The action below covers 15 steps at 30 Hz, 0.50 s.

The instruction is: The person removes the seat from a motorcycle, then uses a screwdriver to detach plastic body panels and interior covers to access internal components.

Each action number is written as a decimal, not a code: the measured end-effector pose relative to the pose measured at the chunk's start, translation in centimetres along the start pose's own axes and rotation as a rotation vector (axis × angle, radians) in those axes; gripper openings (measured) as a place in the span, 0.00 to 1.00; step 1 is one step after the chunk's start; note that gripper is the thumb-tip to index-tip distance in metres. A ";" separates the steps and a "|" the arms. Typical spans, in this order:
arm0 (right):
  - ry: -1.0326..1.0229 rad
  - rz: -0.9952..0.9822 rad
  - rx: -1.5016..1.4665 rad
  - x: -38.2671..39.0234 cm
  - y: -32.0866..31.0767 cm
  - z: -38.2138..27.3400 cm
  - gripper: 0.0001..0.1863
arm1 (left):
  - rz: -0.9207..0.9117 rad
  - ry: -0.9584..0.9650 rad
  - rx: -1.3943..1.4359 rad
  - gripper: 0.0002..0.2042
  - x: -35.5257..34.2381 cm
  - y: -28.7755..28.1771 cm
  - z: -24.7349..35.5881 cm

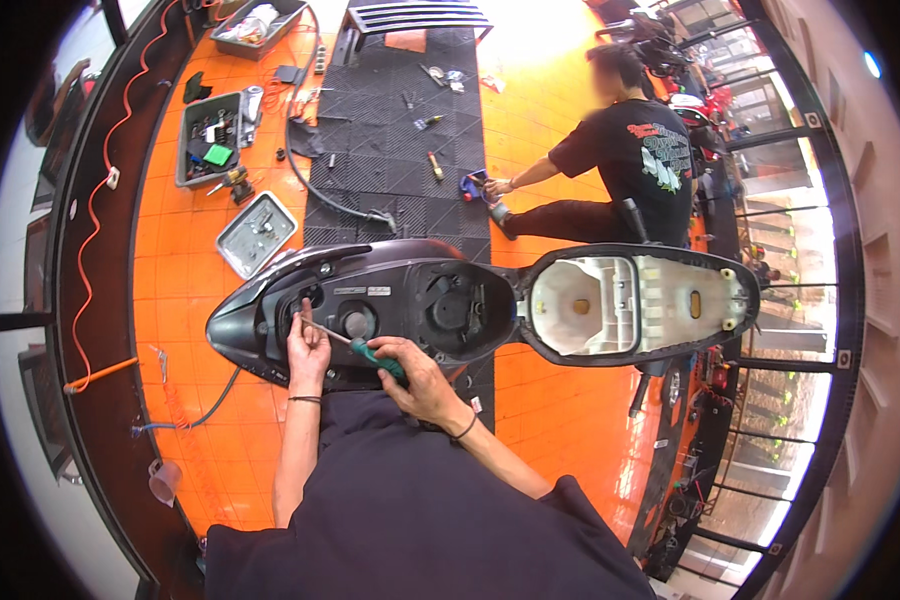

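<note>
A scooter's dark rear body (410,252) lies across in front of me, its seat (660,350) flipped open to the right with the pale underside up. My right hand (420,385) is closed round the green handle of a screwdriver (342,338), whose metal shaft slants up and left. At the shaft's far end is my left hand (310,352), its fingers gathered by the tip beside a recess in the rear body; what they pinch is too small to make out. To the right of the screwdriver sits the open storage well (455,310).
Beyond the scooter lie a silver tray (232,243) of small parts, a drill (238,184), a grey tool bin (184,150) and a hose (315,190). Tools are scattered on the black mat (370,130). A co-worker (610,150) sits on the floor at the far right. A clear jug (165,482) stands at the left.
</note>
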State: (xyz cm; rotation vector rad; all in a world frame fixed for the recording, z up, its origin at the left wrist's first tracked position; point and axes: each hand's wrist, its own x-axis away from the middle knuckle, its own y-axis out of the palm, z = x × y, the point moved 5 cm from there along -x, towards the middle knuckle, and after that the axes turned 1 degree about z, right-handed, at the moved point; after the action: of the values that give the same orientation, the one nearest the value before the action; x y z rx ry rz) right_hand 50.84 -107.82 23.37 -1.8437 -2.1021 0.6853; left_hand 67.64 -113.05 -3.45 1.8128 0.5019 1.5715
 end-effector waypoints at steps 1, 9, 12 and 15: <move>0.035 -0.007 -0.026 -0.2 0.0 0.3 0.18 | 0.001 -0.001 -0.019 0.17 0.1 0.5 -0.2; 0.029 -0.009 -0.008 -1.3 -0.3 1.9 0.18 | 0.181 -0.027 0.015 0.18 -0.6 3.4 0.0; 0.013 -0.003 -0.026 -1.4 -0.6 2.2 0.18 | 0.157 -0.088 0.065 0.18 -1.3 2.6 0.3; 0.025 -0.011 -0.032 -1.4 -1.0 2.3 0.18 | 0.053 -0.101 0.014 0.18 -3.4 -0.3 1.3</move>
State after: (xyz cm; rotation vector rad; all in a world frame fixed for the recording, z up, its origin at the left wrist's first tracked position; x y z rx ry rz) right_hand 49.07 -109.69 22.06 -1.8465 -2.1178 0.6259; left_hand 68.26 -115.50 -6.14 1.9194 0.4226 1.5055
